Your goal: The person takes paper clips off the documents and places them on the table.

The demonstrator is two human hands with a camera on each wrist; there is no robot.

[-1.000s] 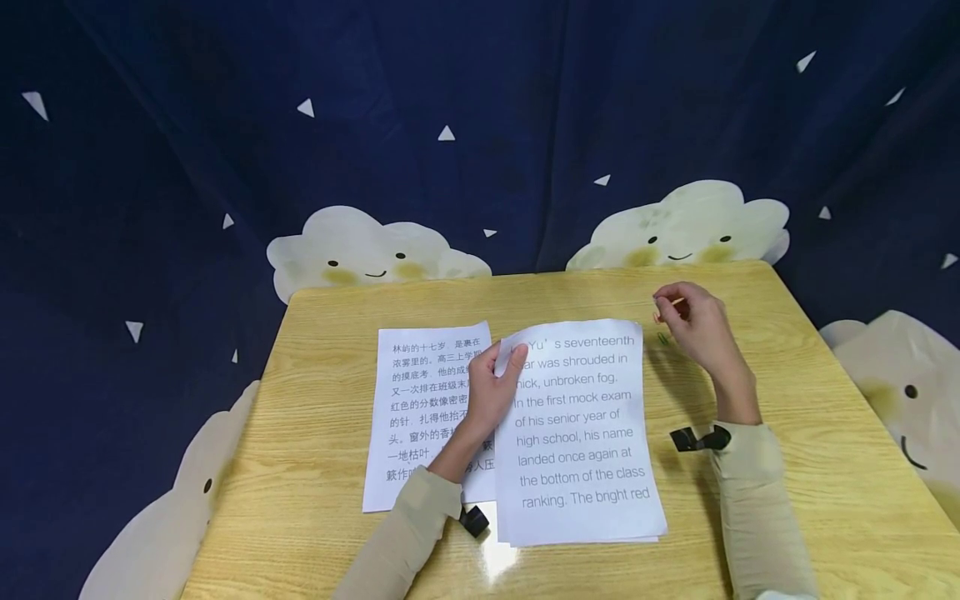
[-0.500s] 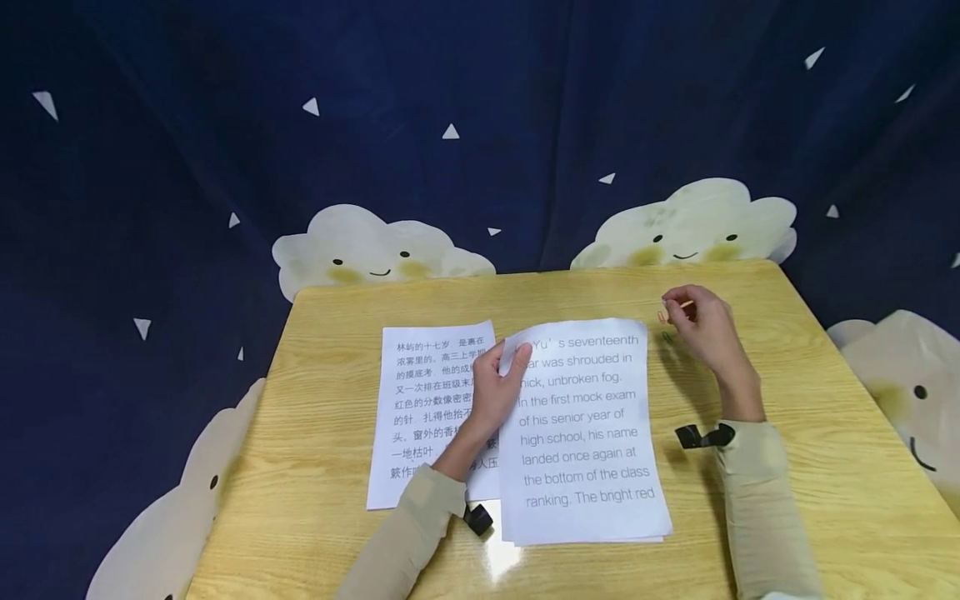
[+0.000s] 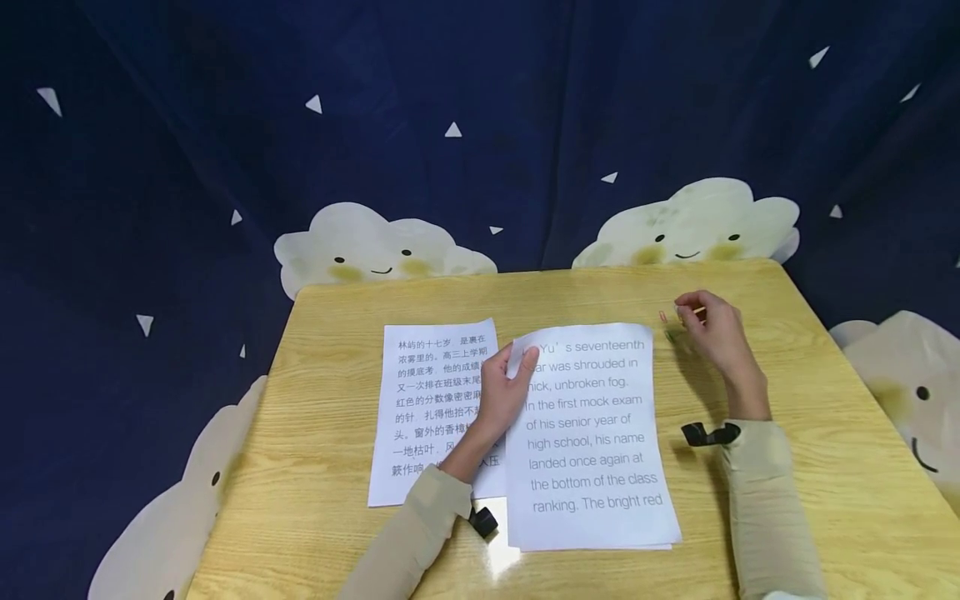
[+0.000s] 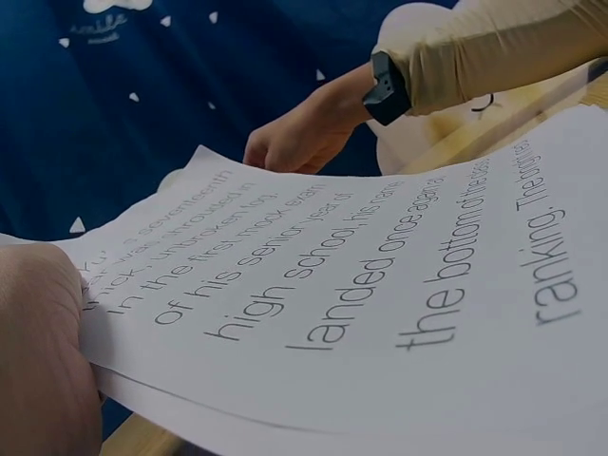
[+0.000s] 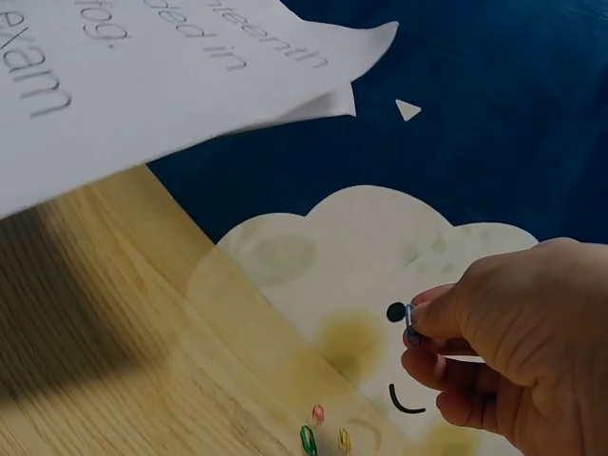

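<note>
**One clip lifted, the English stack not yet fastened**

One small paper clip [image 5: 409, 323] is sitting pinched in the grip of the right hand [image 3: 712, 329], thumb and forefinger curled tight on it, near the far right corner of the counter [image 3: 825, 467]. The clip is being held just above the counter surface and just beyond the far right corner of the English stack [image 3: 592, 437], apart from the paper. The left hand [image 3: 502, 392] is pinching the far left corner of that stack and holding it raised, thumb on top and fingers curled beneath, so the grip there is closed on the paper edge.

By my reading, the picking up of a clip is done and the corner is being offered up, while the sliding of the clip onto the sheets is left to do; no clip is showing on either set of pages.

Counting outward: one clip is in hand, and three more loose clips [image 5: 323, 432] are lying together on the counter below the right hand, one pinkish, one green and one yellowish in the right wrist view. Two lots of paper are lying on the counter: the English stack toward the middle, showing at least two sheets at its near edge, though the exact number cannot be told, and the Chinese page [image 3: 431, 400] just beside it on the left, partly under the left forearm. Two black wrist bands are showing, one on each sleeve.
</note>
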